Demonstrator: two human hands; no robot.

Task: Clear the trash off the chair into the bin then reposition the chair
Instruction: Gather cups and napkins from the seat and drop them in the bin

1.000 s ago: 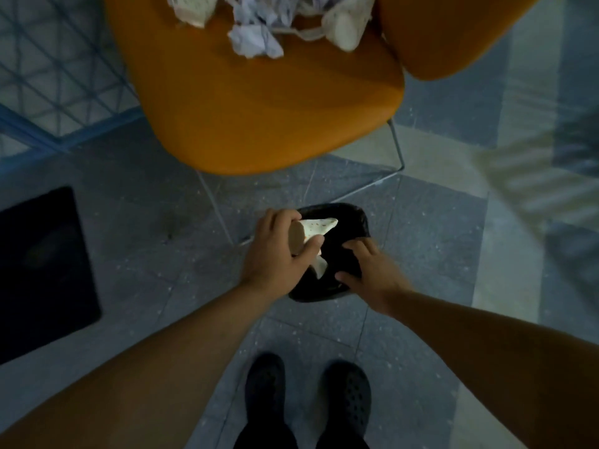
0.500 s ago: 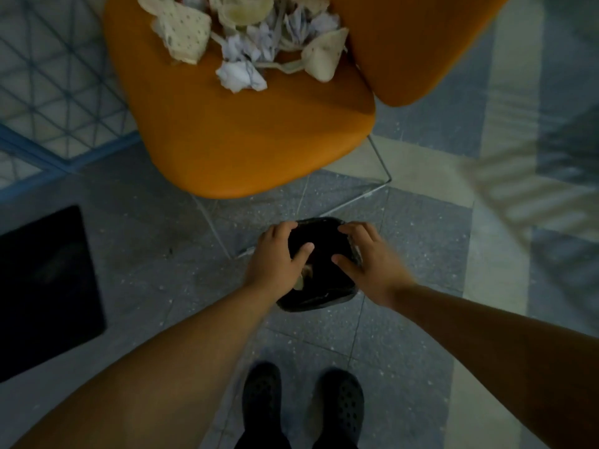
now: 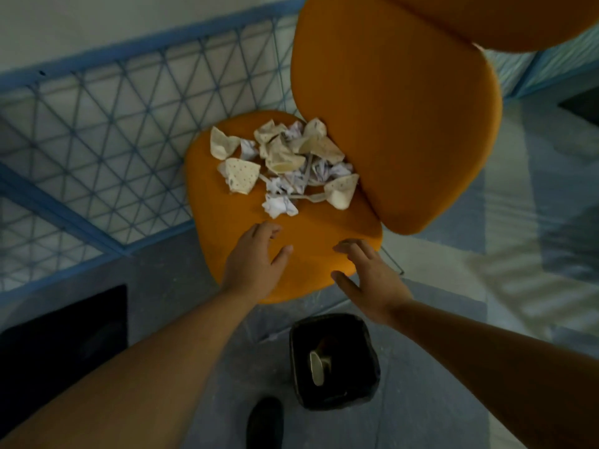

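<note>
An orange chair (image 3: 324,254) stands on the tiled floor (image 3: 453,286), its seat toward the person and its backrest rising at the right. A heap of trash (image 3: 285,163) lies on the rear half of the seat, up against the foot of the backrest: crumpled white paper and flattened, cream-coloured dotted paper cups. One crumpled paper ball (image 3: 278,205) sits at the near edge of the heap, closest to the hands.

The left hand (image 3: 252,264) is over the front half of the seat, palm down, fingers relaxed and slightly spread, holding nothing; its fingertips are just short of the paper ball. The right hand (image 3: 366,277) is over the seat's front right edge, fingers loosely spread and thumb out, also holding nothing. Whether either hand touches the cushion cannot be told.

A small black bin (image 3: 298,367) lined with a dark bag stands on the floor just in front of the chair, below the right forearm. A pale cup (image 3: 317,367) lies inside it.

A blue wire grid panel (image 3: 97,140) runs along the wall behind the chair at the left. A black mat (image 3: 64,335) lies on the floor at the left edge, and the toe of a dark shoe (image 3: 264,419) shows at the bottom.
</note>
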